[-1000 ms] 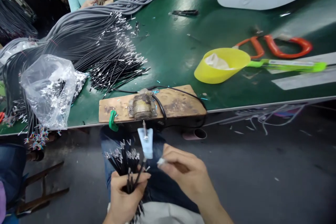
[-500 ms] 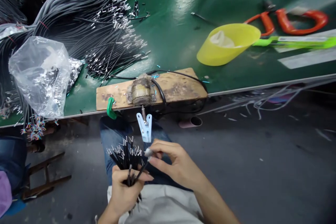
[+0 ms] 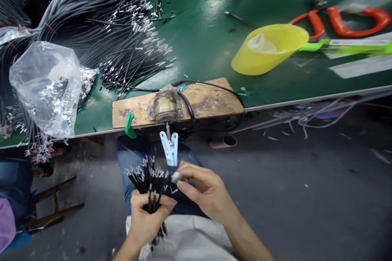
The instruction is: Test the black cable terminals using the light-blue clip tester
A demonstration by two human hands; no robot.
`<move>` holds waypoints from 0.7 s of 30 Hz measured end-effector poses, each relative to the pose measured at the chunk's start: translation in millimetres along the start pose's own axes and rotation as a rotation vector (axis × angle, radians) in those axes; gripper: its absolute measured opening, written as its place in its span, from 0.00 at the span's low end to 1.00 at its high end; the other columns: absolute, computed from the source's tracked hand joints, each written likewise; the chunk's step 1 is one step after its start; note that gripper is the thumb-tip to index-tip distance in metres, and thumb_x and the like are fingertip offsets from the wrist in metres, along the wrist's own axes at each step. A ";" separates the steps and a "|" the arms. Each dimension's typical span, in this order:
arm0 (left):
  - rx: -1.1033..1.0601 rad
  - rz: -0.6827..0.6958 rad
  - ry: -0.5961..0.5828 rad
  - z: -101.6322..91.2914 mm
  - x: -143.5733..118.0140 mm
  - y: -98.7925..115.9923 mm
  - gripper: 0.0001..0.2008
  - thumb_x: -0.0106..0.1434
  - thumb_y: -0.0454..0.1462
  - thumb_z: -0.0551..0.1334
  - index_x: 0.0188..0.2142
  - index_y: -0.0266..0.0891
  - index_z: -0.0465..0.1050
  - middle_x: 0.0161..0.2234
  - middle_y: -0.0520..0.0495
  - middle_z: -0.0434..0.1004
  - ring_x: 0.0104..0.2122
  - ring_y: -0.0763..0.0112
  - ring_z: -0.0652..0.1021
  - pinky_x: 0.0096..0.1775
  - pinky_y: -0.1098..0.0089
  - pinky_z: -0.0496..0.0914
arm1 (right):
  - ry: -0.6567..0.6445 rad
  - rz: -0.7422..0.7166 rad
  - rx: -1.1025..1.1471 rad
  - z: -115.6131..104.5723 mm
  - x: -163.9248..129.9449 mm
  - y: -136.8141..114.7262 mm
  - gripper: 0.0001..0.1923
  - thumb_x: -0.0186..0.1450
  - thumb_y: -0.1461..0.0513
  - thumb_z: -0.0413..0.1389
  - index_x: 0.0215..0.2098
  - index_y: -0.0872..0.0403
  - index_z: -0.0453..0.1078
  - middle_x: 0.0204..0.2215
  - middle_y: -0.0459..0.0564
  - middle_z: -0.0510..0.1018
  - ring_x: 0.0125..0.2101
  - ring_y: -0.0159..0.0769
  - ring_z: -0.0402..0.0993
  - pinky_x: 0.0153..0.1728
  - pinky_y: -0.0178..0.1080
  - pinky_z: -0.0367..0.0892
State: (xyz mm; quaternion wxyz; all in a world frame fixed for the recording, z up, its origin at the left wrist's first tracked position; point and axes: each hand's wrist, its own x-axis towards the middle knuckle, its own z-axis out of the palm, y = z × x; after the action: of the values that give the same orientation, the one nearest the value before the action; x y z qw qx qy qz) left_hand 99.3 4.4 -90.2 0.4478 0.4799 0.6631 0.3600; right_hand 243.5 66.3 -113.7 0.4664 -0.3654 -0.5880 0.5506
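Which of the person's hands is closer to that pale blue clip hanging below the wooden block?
The right hand: its fingertips sit just below the pale blue clip. The left hand is lower, gripping the black wire bundle.

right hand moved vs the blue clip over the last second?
Yes. The right hand has drawn up closer to the blue clip, its fingertips now just below the clip, pinching a small pale piece.

You sit at a green workbench (image 3: 208, 45) whose glossy top catches overhead light. Below its pale edge lies a grey concrete floor (image 3: 306, 195) strewn with wire scraps. A wooden stool (image 3: 49, 208), or what looks like one, stands at left. The far corner is dark.
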 end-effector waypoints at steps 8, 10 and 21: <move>0.107 -0.016 0.036 3.5 -2.4 -2.7 0.07 0.46 0.34 0.67 0.27 0.40 0.81 0.26 0.47 0.81 0.29 0.60 0.78 0.36 0.65 0.72 | 0.010 -0.059 -0.041 4.7 10.8 -15.2 0.12 0.61 0.61 0.54 0.21 0.55 0.70 0.18 0.47 0.69 0.21 0.31 0.64 0.22 0.34 0.60; 0.121 -0.019 0.100 2.7 -1.0 -4.9 0.07 0.46 0.36 0.67 0.27 0.38 0.80 0.25 0.46 0.81 0.28 0.61 0.77 0.33 0.65 0.72 | 0.008 -0.026 -0.020 6.2 8.7 -12.8 0.12 0.61 0.60 0.55 0.21 0.55 0.71 0.18 0.47 0.70 0.21 0.32 0.65 0.21 0.34 0.60; 0.054 0.020 0.257 7.4 10.5 7.8 0.02 0.47 0.34 0.65 0.21 0.38 0.77 0.17 0.51 0.75 0.19 0.71 0.73 0.25 0.73 0.68 | 0.010 0.019 0.009 6.5 8.0 -5.4 0.14 0.60 0.59 0.55 0.19 0.56 0.68 0.17 0.45 0.65 0.20 0.30 0.60 0.20 0.33 0.55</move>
State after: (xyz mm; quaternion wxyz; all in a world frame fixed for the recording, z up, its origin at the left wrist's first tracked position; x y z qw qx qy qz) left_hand 107.2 16.9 -88.2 0.3423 0.4482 0.7198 0.4048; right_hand 235.4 71.2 -107.0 0.4656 -0.3717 -0.5798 0.5557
